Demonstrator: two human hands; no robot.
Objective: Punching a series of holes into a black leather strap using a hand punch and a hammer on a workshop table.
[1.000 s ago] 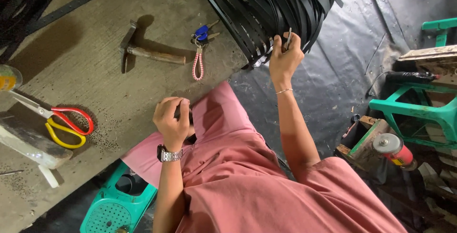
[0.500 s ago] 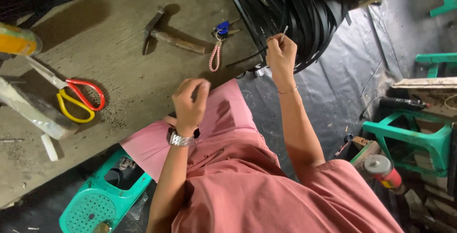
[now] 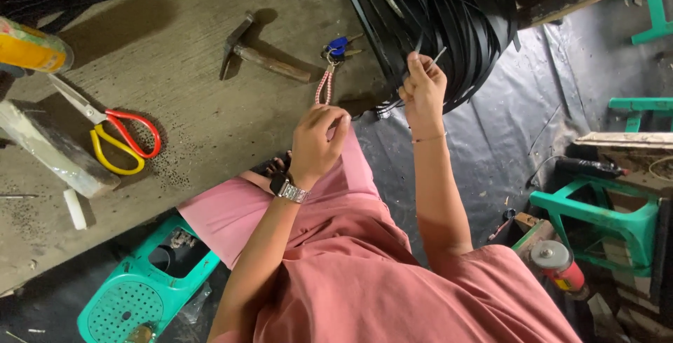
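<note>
The right hand (image 3: pixel 423 89) pinches a thin metal nail (image 3: pixel 438 54) beside coiled black strapping (image 3: pixel 449 14). The left hand (image 3: pixel 317 141) hovers nearby, fingers curled shut, holding nothing visible.

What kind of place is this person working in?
Probably an informal home or backyard workshop: a hammer and scissors lie on the bare concrete floor, beside a big bundle of black strips.
</note>
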